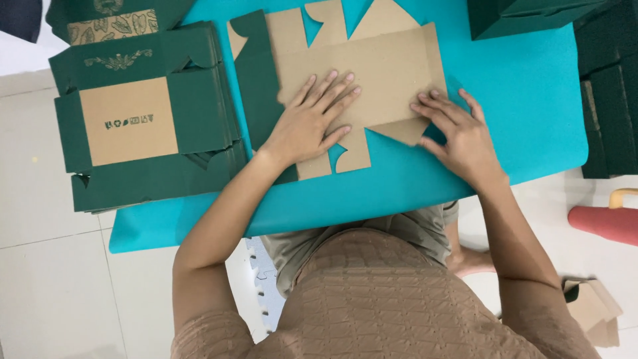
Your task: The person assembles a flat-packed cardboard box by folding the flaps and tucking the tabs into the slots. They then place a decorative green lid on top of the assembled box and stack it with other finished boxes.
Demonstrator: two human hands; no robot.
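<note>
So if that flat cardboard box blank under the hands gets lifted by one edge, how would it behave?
The box blank is thin sheet with cut flaps, so probably light and apt to bend along its creases. Lying flat on the smooth teal mat, it may slide when pushed. The left hand and right hand press it down.

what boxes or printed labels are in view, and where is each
Flat box blank: centre of the teal mat, tan inside, green edge, under both hands.
Stack of flat boxes: left, dark green with a tan printed panel.
Folded boxes: top right, dark green.
</note>
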